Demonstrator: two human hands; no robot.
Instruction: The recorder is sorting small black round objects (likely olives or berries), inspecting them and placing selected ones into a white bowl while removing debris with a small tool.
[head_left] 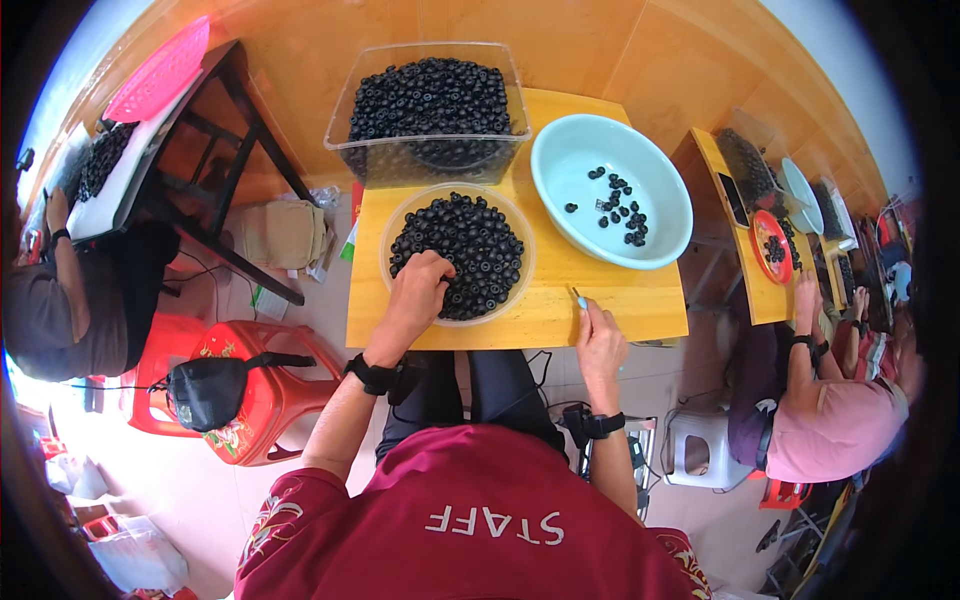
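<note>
My left hand [422, 290] is at the left side of a round clear tub [385, 262] piled with small black ring-shaped parts [468, 240]. Its thumb and fingers are curled together against the parts; whether a part is between them is hidden. My right hand [602, 345], beyond the table's front edge at the right, is closed round a slim tool with a light blue handle [583, 304]. The tool's short, thin tip points up over the tabletop; its exact kind cannot be told. Behind my right hand stands a light blue basin [556, 205] with several scattered black parts.
A clear rectangular bin [430, 160] heaped with black parts stands at the back of the yellow table [545, 320]. Red stools [265, 375] and a dark-framed table [240, 110] are on the left. Other people sit at both sides, one in a pink top [830, 430] at the right.
</note>
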